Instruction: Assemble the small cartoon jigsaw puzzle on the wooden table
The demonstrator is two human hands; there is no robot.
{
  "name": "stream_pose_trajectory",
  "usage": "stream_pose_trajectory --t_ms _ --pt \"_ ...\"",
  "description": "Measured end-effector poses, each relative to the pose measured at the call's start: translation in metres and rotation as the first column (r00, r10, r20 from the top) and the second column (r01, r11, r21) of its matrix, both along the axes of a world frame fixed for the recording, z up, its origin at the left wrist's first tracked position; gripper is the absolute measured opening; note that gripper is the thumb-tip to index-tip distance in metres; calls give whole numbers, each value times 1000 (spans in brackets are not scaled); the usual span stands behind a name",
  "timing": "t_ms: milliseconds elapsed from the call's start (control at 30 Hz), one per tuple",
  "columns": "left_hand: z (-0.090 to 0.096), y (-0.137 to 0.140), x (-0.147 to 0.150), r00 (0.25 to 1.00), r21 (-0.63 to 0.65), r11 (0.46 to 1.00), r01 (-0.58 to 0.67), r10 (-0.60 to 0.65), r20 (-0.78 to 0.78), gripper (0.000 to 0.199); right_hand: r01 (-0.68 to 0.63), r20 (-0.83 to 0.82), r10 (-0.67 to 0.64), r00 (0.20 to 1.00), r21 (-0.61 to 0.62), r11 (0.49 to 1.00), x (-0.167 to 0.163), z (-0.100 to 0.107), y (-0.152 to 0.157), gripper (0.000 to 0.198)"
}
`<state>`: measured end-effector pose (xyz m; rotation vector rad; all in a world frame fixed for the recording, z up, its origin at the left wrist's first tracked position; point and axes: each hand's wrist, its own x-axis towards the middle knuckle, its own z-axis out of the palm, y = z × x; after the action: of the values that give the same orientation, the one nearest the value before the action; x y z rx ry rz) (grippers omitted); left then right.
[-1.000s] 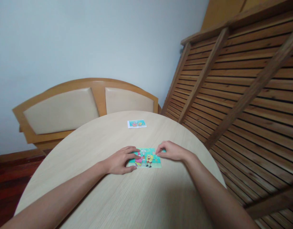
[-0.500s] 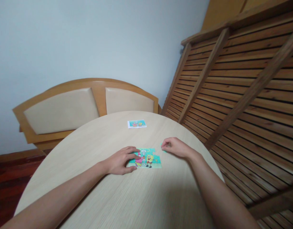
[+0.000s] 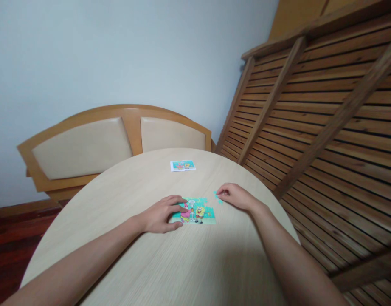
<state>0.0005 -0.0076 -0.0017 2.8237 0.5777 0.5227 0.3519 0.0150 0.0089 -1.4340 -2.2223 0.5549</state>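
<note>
A jigsaw puzzle (image 3: 208, 216) with teal background and cartoon figures lies flat on the table; its upper right corner has a gap. My left hand (image 3: 161, 214) rests over the puzzle's left part, fingers spread and touching it, hiding that side. Just right of the gap, my right hand (image 3: 232, 195) is closed in a pinch at a small teal puzzle piece (image 3: 220, 201). Teal bits show on both sides of the fingertips, apart from the joined puzzle. How many pieces are there I cannot tell.
Farther back on the round pale table (image 3: 144, 263) lies a picture card (image 3: 183, 165) with similar figures. A padded wooden headboard (image 3: 131, 112) stands behind the table. A slatted wooden panel (image 3: 278, 127) leans along the right side.
My right fingertips have shifted slightly to the right, and more of the teal piece or pieces beside them shows. My left hand and the joined puzzle stay in place.
</note>
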Motion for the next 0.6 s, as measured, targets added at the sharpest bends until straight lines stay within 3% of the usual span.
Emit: stream_pose_trajectory --t_ms 300,600 --pt "0 0 1 1000 0 1000 -6 6 3 42 -20 42 18 999 47 999 -8 0 -1 17" --pt "3 -1 2 1000 -4 1000 -13 13 -11 42 -8 24 9 1000 -47 999 -16 2 -5 20"
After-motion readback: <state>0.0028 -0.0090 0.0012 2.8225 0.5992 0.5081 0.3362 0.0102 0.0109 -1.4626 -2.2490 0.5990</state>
